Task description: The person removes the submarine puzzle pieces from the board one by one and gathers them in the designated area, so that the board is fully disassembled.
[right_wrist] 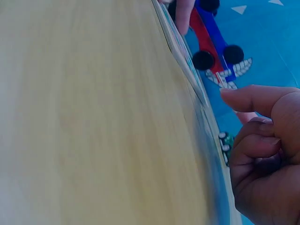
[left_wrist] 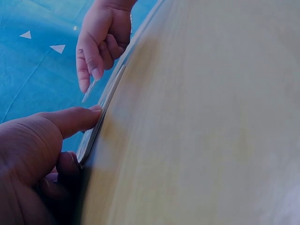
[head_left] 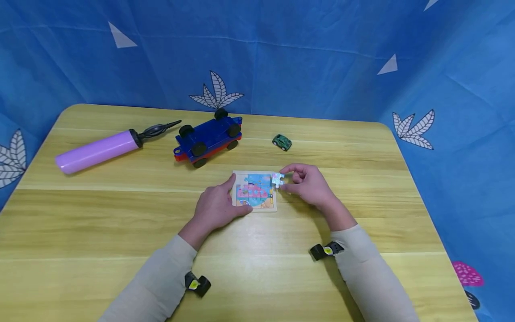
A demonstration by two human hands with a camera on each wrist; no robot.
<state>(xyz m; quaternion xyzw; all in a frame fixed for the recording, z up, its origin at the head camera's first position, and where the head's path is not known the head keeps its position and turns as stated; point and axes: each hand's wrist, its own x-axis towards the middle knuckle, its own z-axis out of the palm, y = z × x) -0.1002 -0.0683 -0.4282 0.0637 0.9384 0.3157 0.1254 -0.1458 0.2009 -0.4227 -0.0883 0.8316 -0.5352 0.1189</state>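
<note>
A small jigsaw puzzle board with a pale rim and a pink and blue picture lies on the table. My left hand holds its left side, the thumb at the near edge and a finger at the far left corner. Over the board's upper right corner, my right hand pinches a loose jigsaw piece between thumb and forefinger. In the left wrist view the piece is held tilted, just above and apart from the board. The right hand's other fingers are curled in.
Behind the board, a blue and red toy vehicle lies wheels up. A small green toy car stands to its right. The purple hand pump lies at the back left of the wooden table. Blue patterned cloth hangs behind.
</note>
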